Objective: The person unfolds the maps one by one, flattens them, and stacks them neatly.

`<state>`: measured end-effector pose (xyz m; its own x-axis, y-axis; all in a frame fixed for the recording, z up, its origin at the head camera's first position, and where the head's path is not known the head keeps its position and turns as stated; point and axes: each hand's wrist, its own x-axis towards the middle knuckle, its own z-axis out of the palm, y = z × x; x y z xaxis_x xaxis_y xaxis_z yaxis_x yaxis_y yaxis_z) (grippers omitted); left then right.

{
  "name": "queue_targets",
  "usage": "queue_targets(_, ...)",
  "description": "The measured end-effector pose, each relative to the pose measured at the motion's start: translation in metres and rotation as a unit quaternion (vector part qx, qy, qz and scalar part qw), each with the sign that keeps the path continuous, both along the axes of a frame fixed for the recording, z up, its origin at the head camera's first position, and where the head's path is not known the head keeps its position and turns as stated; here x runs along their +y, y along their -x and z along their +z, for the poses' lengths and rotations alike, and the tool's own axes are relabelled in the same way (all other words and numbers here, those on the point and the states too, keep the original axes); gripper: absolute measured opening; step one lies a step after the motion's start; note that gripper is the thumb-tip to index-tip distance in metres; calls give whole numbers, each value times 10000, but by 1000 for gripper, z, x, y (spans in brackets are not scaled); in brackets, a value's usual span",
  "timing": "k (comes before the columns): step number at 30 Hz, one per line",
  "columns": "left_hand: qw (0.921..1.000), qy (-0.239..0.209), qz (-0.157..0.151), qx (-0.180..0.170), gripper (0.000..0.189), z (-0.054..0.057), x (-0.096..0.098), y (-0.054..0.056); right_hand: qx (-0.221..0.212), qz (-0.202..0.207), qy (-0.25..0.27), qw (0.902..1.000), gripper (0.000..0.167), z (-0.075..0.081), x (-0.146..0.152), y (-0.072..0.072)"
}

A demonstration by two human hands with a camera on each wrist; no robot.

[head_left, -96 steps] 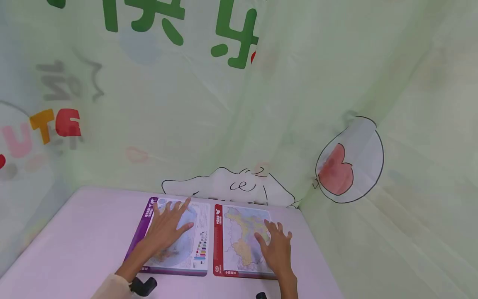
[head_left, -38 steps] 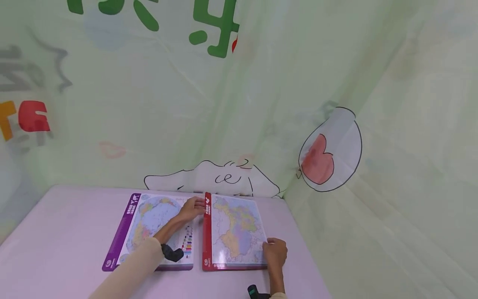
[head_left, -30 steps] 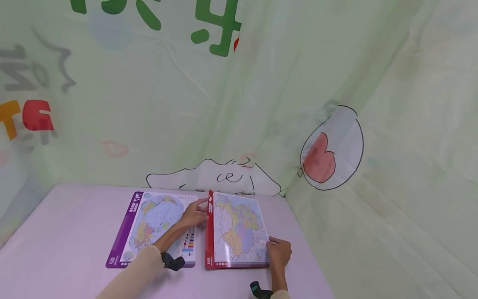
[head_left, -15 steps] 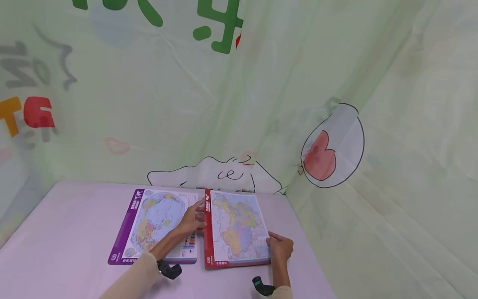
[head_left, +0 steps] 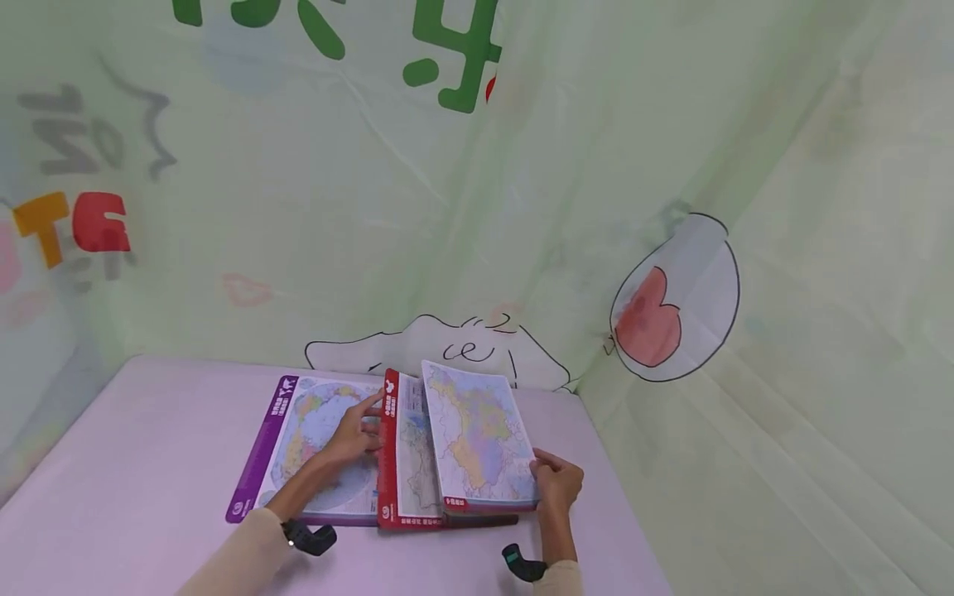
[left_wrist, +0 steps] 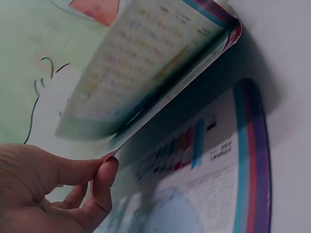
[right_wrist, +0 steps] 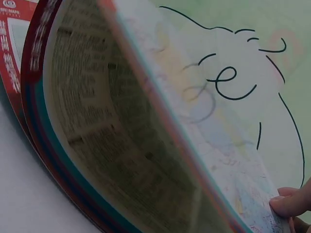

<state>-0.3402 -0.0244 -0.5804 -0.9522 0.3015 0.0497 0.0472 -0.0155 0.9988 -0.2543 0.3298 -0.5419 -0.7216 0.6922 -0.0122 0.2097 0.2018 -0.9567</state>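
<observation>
A red-bordered map (head_left: 388, 463) lies at a slant, its left strip overlapping a purple-bordered world map (head_left: 257, 451) on the table. My left hand (head_left: 354, 432) pinches the red edge between thumb and index finger, as the left wrist view also shows, where the map's edge (left_wrist: 167, 97) is raised. Above it, a colourful map sheet (head_left: 480, 434) stands tilted up, partly covering the lower map. My right hand (head_left: 559, 482) pinches this sheet's right edge near its lower corner. In the right wrist view the sheets bow apart, with a printed text side (right_wrist: 102, 107) between them.
The pale lilac table (head_left: 171, 447) ends at a hanging light green cloth (head_left: 358, 207) printed with drawings and letters. Black wrist cameras (head_left: 309, 538) sit on both wrists, below beige sleeves (head_left: 238, 555).
My hands went from hovering open over the two maps to gripping the red one. The red-edged part has shifted left over the world map, and the upper sheet has lifted, exposing another map beneath.
</observation>
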Motion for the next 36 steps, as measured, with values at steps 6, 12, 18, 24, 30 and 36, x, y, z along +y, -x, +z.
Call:
queue_targets(6,9985,392,298,252,99,9,-30,3,244,-306,-79,9992,24,10,12,8)
queue_targets(12,9915,912,704,599,88,17,-61,4,409,-979,-423,9935,23,18,34,18)
queue_targets(18,9771,1662,1111,731,79,18,-91,2,403,-1443,-1099,9826,22,15,64,24)
queue_targets(24,9704,1846,1300,852,71,21,-112,-2,254,-1696,-1839,9679,24,8,94,27)
queue_targets(30,9608,2183,1400,978,64,23,-124,-7,73,-1888,-2513,9493,30,-2,116,26)
queue_targets(36,9487,2546,1664,867,60,23,-133,-9,144,-1594,-3118,9366,34,-14,132,26)
